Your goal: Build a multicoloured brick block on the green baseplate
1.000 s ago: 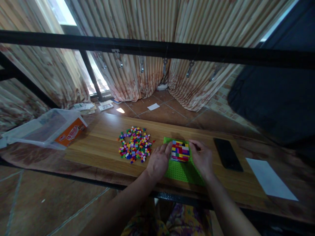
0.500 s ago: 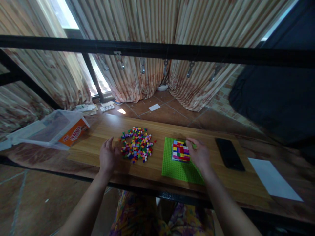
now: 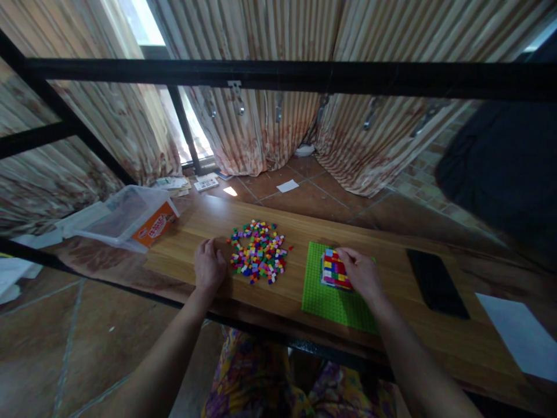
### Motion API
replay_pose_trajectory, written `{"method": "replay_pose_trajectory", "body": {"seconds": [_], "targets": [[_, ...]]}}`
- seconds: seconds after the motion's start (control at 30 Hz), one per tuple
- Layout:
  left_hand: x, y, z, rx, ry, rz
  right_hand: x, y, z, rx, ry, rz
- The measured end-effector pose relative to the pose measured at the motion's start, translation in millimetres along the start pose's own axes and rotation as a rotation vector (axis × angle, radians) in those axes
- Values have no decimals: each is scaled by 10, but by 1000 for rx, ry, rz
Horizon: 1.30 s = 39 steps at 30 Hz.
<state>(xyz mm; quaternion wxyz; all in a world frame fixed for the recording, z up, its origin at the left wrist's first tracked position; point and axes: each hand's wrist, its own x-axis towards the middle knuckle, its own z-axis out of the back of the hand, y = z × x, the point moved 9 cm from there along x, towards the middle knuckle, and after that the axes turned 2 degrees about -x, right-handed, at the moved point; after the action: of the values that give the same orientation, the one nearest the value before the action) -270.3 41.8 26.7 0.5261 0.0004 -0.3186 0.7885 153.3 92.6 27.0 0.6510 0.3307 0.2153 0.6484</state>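
On the green baseplate point(image 3: 317, 290) sits a low block of colourful toy bricks point(image 3: 334, 271), red, yellow, white, blue and pink on top. My right hand point(image 3: 363, 274) reaches over the block's right side. Its thumb and fingers are pinched together at the far right part of the block; what is between them, if anything, is hidden. A heap of small loose bricks point(image 3: 259, 252) in many colours lies left of the baseplate. Just left of that heap my left hand point(image 3: 209, 267) rests on the wooden board point(image 3: 278, 302), fingers curled in, with nothing visible in it.
A clear plastic box point(image 3: 126, 215) with an orange label stands at the left end. Right of the baseplate lies a black phone point(image 3: 436, 283), and beyond it a white sheet of paper point(image 3: 520, 334). A dark metal bar with hooks point(image 3: 278, 75) crosses behind the board.
The camera view has swung left, so things appear further right. My right hand has come further over the brick block. My left hand's fingers have curled in and the hand has lowered.
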Motion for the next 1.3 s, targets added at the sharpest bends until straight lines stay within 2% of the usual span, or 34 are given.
{"method": "replay_pose_trajectory", "body": {"seconds": [0.07,0.13,0.2,0.27,0.33,0.37,0.4,0.47,0.57,0.7,0.97,1.3], "targets": [[-6,-4,-15,18,-2,-11,3,36,17,-54,2,36],[-9,2,-29,25,-7,-18,-24,175,84,-152,-59,111],[-11,12,-35,25,-20,-18,-115,447,155,-242,-174,223],[-13,21,-37,24,-29,-15,-259,795,116,-244,-233,342],[-16,24,-39,25,-29,-14,-408,1150,-107,-156,-148,461],[-17,25,-39,26,-28,-13,-478,1307,-286,-110,-52,511],[-19,25,-38,25,-28,-14,-532,1420,-468,-77,36,526],[-22,24,-33,18,-33,-20,-601,1555,-770,-48,126,515],[-25,24,-27,5,-48,-28,-638,1611,-1107,-60,196,496],[-27,29,-31,14,-46,-21,-651,1568,-1287,-116,230,500],[-37,15,-13,-6,-31,-2,-609,1341,-1137,-176,187,499],[-43,24,-4,-51,-36,19,-662,1501,-1203,-195,267,560]]}}
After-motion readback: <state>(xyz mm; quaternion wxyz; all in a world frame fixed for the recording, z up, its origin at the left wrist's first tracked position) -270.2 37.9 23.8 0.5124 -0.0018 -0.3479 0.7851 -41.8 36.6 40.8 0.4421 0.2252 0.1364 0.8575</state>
